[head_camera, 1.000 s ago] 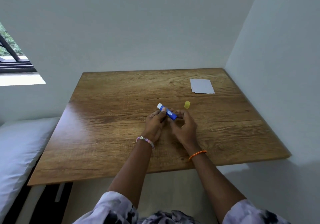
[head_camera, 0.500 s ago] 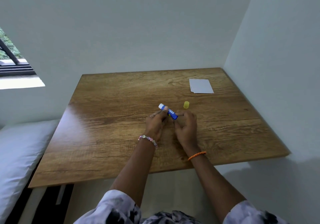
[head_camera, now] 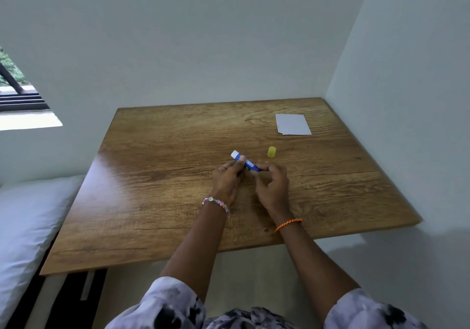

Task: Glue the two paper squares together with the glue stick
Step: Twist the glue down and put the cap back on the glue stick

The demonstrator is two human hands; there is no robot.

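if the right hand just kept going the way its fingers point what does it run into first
Probably the glue stick that the right hand already pinches; beyond it, bare table. Depth is unclear.

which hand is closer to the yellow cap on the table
Right. The right hand sits just below and left of the yellow cap, apart from it. The left hand is further left, both holding the glue stick.

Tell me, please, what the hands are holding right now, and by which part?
Both hold the glue stick: the left hand pinches the blue barrel near its white end, the right hand grips the opposite end.
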